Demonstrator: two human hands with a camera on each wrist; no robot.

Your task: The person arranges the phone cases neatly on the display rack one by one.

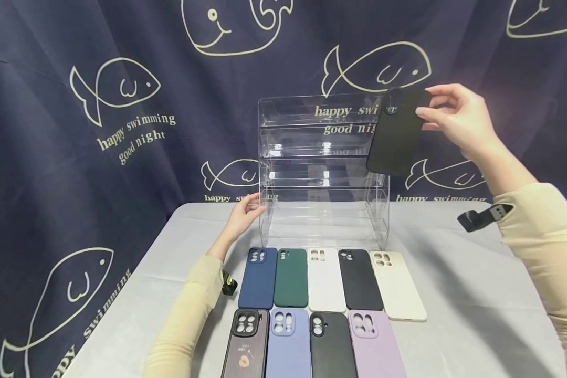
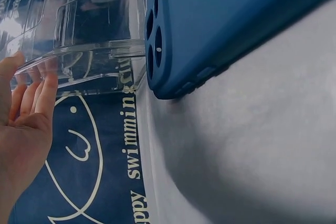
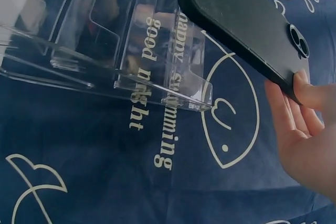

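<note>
My right hand (image 1: 463,118) pinches a black phone case (image 1: 399,134) by its edge, thumb on one side and fingers on the other. The case hangs upright near the upper right of a clear tiered display rack (image 1: 323,210). From the right wrist view, the case (image 3: 247,19) is tilted, with its camera opening near the thumb. Down at the rack's left side, my left hand (image 1: 243,216) holds the edge of the side panel. In the left wrist view, some fingers of that hand (image 2: 26,124) show through the clear plastic.
Before the rack, on the grey-white table (image 1: 156,273), phone cases lie in two rows. The back row includes a blue case (image 1: 257,283), a green case (image 1: 292,281) and a cream case (image 1: 401,291); the front includes a purple case (image 1: 378,352). A dark fish-print curtain (image 1: 123,210) hangs behind.
</note>
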